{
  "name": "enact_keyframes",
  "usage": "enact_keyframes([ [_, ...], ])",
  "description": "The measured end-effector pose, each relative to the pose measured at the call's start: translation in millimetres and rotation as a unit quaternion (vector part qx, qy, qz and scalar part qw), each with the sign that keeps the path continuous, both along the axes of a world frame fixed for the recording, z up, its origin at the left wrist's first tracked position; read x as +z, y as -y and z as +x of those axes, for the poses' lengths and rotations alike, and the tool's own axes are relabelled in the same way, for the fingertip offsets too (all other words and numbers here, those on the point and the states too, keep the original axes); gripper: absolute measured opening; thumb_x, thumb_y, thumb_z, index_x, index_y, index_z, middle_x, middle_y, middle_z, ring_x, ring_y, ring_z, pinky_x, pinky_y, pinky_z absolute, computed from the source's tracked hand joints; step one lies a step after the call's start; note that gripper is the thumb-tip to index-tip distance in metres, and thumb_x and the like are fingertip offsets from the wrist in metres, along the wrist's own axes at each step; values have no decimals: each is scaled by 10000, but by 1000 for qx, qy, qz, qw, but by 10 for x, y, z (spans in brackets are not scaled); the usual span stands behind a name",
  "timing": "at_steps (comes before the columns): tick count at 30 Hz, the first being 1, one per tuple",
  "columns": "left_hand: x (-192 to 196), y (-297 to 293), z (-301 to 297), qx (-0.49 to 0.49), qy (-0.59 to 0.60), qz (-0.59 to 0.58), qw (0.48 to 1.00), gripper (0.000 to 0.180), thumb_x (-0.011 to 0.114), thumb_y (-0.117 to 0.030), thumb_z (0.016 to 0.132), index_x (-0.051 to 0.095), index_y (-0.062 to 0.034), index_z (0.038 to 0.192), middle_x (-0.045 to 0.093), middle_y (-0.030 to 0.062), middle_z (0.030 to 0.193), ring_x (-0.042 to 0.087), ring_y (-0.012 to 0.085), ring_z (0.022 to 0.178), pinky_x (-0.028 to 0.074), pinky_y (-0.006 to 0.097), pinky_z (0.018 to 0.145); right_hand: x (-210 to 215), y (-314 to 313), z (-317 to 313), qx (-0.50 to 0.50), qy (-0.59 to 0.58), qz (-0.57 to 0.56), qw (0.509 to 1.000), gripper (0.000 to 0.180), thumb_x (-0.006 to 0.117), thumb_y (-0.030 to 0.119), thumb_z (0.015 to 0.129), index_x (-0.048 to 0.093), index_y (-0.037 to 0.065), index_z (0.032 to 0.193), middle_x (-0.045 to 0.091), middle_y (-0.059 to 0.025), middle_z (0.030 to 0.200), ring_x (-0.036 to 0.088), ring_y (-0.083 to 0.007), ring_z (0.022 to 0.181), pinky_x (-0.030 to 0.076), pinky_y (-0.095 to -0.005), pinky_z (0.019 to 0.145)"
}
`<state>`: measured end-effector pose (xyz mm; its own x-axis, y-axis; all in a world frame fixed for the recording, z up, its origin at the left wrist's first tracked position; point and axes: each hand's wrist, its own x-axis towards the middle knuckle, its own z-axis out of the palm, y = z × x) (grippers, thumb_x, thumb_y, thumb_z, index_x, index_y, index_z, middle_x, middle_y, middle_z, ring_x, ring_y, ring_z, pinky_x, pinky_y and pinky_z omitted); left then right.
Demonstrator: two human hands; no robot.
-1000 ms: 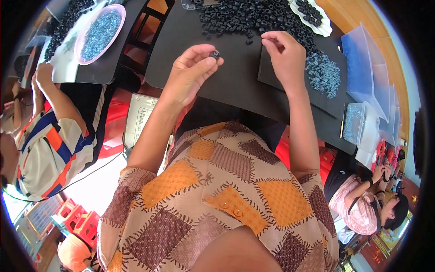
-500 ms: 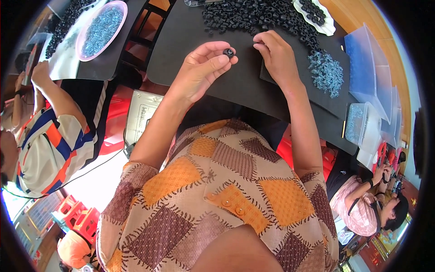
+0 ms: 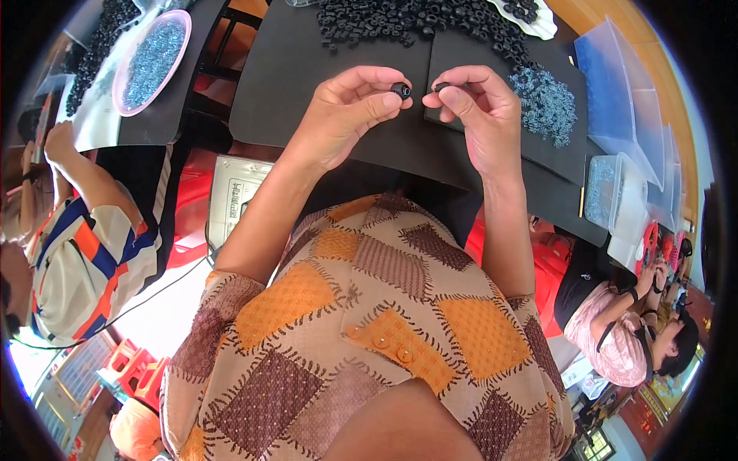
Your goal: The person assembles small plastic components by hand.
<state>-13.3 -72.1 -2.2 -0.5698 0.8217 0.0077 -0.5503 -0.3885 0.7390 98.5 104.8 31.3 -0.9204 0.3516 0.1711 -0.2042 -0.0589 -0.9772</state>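
Note:
Between the thumb and fingers of my left hand [image 3: 355, 107] is a small round black plastic part [image 3: 401, 90], its hollow end facing right. Level with it and a short gap away, my right hand [image 3: 483, 107] pinches another small black piece [image 3: 441, 87], mostly covered by the fingertips. Both hands are raised over the black table [image 3: 338, 61]. Beyond them spreads a pile of loose black parts [image 3: 384, 19]. Small clear-blue pieces [image 3: 547, 107] lie heaped just right of my right hand.
A white scalloped dish [image 3: 538, 29] of black rings sits at the far right. Clear plastic bins [image 3: 615, 100] and a tub of blue pieces [image 3: 601, 188] line the right edge. Co-workers sit left [image 3: 84, 246] and right [image 3: 615, 330]. A pink-rimmed bowl [image 3: 121, 81] stands on the left table.
My right hand has come back from the edge of the black pile with a small black piece in its fingertips, turning palm toward the left hand. The left hand still holds its part.

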Motion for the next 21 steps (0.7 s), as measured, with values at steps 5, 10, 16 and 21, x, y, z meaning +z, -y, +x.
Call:
enact_keyframes([
  [5,-7,-13,18,8,-55,-9,998,255,661,7,903,640,-47,1151,664,79,1121,658,171,1007,535,284,905,-10,52,-6,5,-25,-9,1000,139,659,-6,900,660,-17,1039,689,-86,994,716,-185,904,568,-244,768],
  [10,51,-30,44,42,-68,-22,997,294,719,18,850,654,-2,1135,673,65,1011,649,137,943,533,272,876,-7,93,24,-6,-16,39,999,158,672,-65,865,673,-21,1016,685,-70,1000,691,-150,889,556,-238,793],
  [16,17,-14,19,56,-94,-25,994,282,728,12,845,667,4,1121,673,60,991,648,131,936,527,263,860,39,144,-2,-13,-70,118,990,180,694,-113,812,691,-14,963,674,-69,991,649,-133,909,539,-249,813],
  [21,34,12,1,41,-80,-38,995,297,733,-24,858,667,5,1146,671,60,986,663,141,922,529,256,832,61,157,-32,-25,-75,163,983,170,703,-103,800,702,-4,938,678,-71,980,648,-137,895,530,-252,791],
])
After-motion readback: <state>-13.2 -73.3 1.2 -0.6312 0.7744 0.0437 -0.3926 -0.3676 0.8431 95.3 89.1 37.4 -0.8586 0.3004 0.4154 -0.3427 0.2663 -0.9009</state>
